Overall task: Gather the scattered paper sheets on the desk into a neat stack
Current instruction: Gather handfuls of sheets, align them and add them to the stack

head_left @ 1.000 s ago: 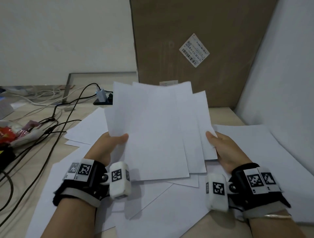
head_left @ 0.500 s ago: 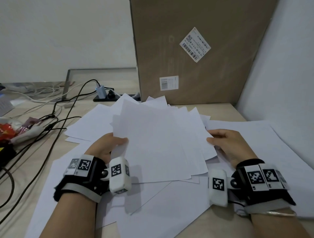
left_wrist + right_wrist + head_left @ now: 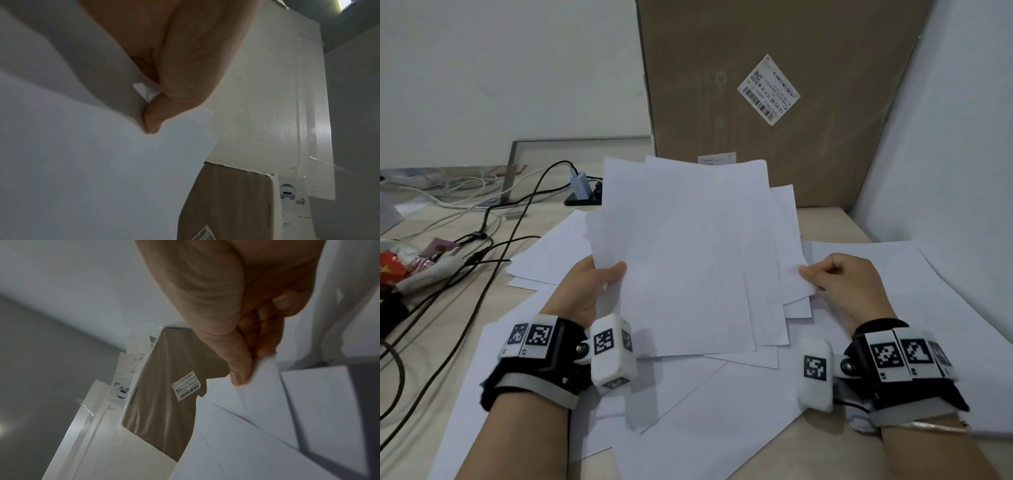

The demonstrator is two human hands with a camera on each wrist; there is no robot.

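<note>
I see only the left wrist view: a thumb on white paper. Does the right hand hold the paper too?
Observer: Yes. The right hand pinches the right edge of the bundle of sheets.
Operator: Is the bundle neat?
Observer: No. In the head view the sheets are fanned, with edges stepped on the right side.
Operator: Is any paper left on the desk?
Observer: Yes. Loose sheets lie on the desk under both hands.

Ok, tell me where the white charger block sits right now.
In the head view, the white charger block stands at the desk's far left-centre, just left of the held sheets, near the cardboard box.
</note>
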